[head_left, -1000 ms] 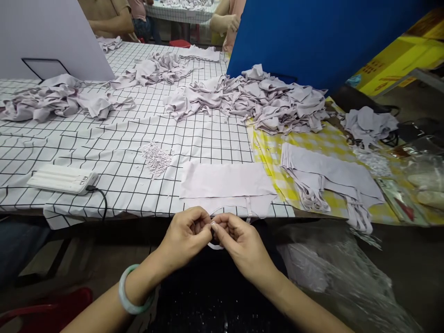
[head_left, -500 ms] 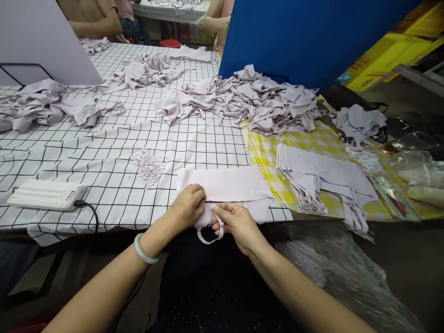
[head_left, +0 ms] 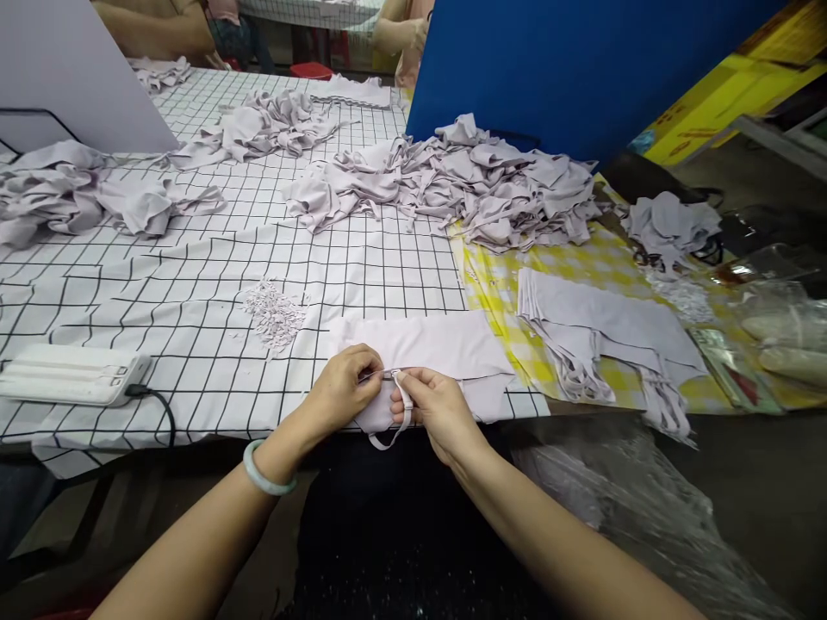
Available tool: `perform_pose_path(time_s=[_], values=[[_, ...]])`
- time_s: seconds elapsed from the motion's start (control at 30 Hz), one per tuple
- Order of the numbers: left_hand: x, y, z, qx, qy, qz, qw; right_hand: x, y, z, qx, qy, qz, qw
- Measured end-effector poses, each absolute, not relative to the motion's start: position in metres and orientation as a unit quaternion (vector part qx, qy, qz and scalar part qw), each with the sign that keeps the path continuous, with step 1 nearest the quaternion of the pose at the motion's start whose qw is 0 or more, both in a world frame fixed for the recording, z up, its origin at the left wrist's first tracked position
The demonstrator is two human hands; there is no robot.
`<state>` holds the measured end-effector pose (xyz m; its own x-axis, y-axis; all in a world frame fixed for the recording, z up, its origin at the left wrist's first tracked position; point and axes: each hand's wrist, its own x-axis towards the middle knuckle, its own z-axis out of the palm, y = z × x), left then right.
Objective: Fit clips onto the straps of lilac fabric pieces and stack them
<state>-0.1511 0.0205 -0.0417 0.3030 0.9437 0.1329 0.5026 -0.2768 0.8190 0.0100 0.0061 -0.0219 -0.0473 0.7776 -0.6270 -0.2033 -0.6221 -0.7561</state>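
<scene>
A narrow pale strap (head_left: 383,445) is pinched between the thumb and fingers of the right hand (head_left: 434,405), its loop hanging below the fingertips at the table's near edge. A pale lilac garment (head_left: 432,331), to which the strap belongs, is gripped at its edge by the curled fingers of the left hand (head_left: 345,389), close beside the right; the rest of the cloth is spread flat just beyond both hands. A pale green bangle (head_left: 258,474) is worn on the left wrist.

Beyond the left hand and to its left, small pale scraps (head_left: 275,317) are heaped on a white checked tablecloth (head_left: 362,258). Farther left, a white power bank (head_left: 71,375) is seen with a black cable (head_left: 169,413) plugged in. To the right of the right hand, a stack of similar garments (head_left: 607,319) is laid on a yellow checked cloth (head_left: 494,297), its straps draped over the edge. Well beyond the hands, a large crumpled pile (head_left: 471,189) is backed by a blue board (head_left: 549,69).
</scene>
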Motion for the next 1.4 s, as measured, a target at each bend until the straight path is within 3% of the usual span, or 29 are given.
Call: perform_pose_path(time_s=[0.53,0.97,1.4], values=[[-0.149,0.019,-0.044,0.723,0.499,0.333,0.342,0.007,0.008,-0.023,-0.593,-0.249,0.676,0.360],[-0.150,0.018,-0.044,0.729,0.482,0.347,0.341,0.011,0.018,-0.016,-0.609,-0.259,0.684,0.306],[-0.146,0.018,-0.043,0.704,0.507,0.355,0.347,0.009,0.010,-0.018,-0.603,-0.283,0.655,0.357]])
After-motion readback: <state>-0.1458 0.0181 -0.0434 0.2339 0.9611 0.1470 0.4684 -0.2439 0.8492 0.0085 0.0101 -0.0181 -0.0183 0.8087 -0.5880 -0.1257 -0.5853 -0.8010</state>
